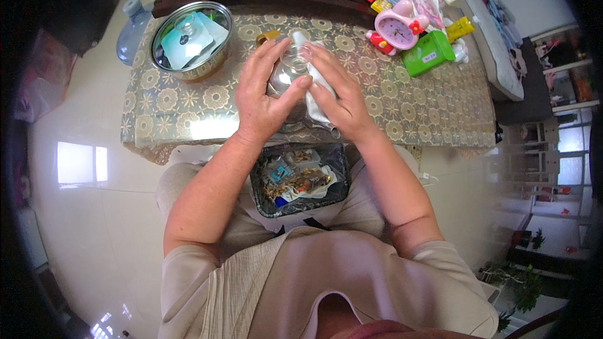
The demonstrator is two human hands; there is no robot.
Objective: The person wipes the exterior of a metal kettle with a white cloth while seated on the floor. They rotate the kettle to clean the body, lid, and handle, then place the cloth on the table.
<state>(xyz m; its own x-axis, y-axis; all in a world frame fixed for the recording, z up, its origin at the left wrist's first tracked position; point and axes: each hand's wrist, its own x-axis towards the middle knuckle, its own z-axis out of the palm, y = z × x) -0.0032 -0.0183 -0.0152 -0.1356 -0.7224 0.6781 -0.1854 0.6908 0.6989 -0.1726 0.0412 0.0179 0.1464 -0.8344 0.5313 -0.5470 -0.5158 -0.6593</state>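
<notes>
Both hands are cupped around a clear glass vessel (284, 77) at the front of the cloth-covered table. My left hand (264, 89) grips its left side, and my right hand (340, 92) grips its right side. The two thumbs meet in front of the glass. A round, clear glass part (297, 58) shows at the top between the fingers; whether it is a rim or a lid knob I cannot tell. A white cloth or tissue (316, 106) lies against the vessel beneath my right hand. My fingers hide much of the glass.
A lidded pot (221, 63) stands left, with a brown ring (267, 36) behind my left hand. Right are a pink alarm clock (395, 28) and green box (428, 54). A lined bin (301, 209) sits between my knees. A blue water jug (132, 33) is beside the table.
</notes>
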